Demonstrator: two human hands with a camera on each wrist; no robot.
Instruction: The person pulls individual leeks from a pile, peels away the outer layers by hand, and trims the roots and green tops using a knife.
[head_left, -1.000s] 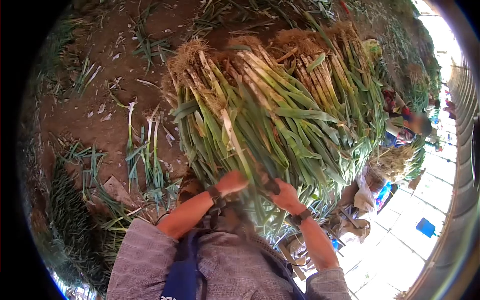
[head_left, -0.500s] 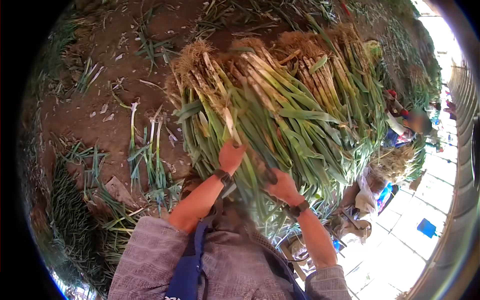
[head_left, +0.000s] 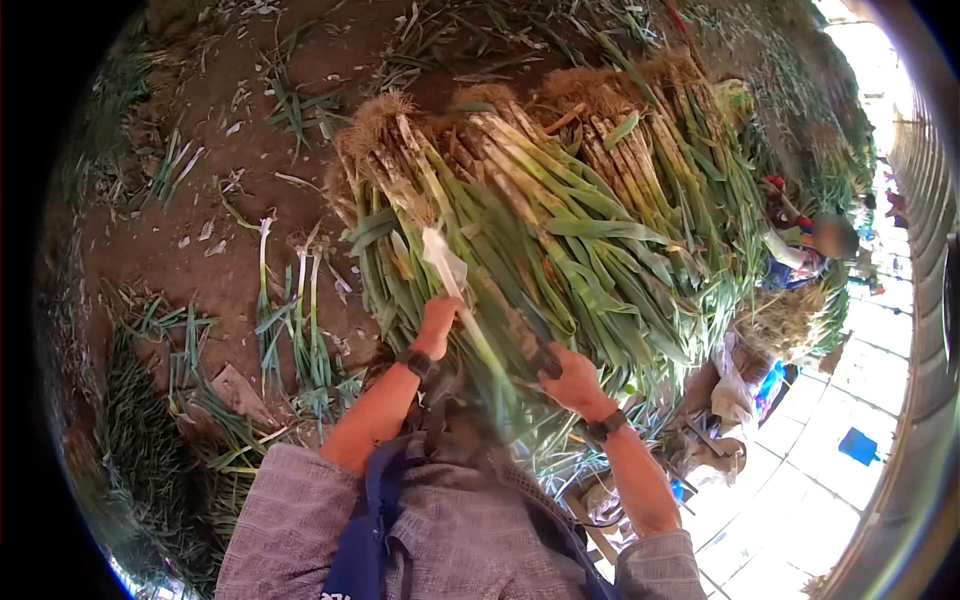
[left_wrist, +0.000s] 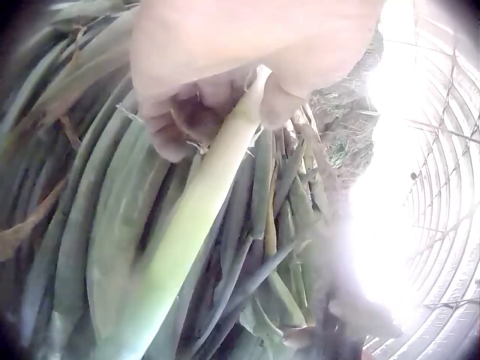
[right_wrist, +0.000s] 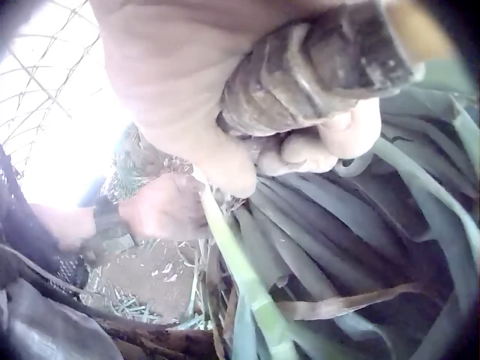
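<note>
My left hand (head_left: pixel 437 327) pinches a single green onion (head_left: pixel 483 347) by its pale lower stalk, in front of the heap. In the left wrist view, thumb and curled fingers close round the white end of that onion (left_wrist: pixel 199 202). A loose, whitish, thin skin (head_left: pixel 445 262) shows just beyond this hand. My right hand (head_left: pixel 575 382) grips a dark, wrapped handle (right_wrist: pixel 307 75) with a tan end; whatever the handle belongs to is hidden. The onion's green part passes beside the right thumb, seen in the right wrist view.
A large heap of green onions (head_left: pixel 610 235) lies ahead, its roots pointing away. Several loose onions (head_left: pixel 300 300) and leaf scraps lie on the brown ground (head_left: pixel 200 270) at left. Another person (head_left: pixel 795 250) is at the far right, beside bright flooring (head_left: pixel 820 440).
The left hand first moved up along the stalk, then slightly left and down. A pale, loose skin now shows at the onion's upper end. The right hand, holding the handle, has barely shifted.
</note>
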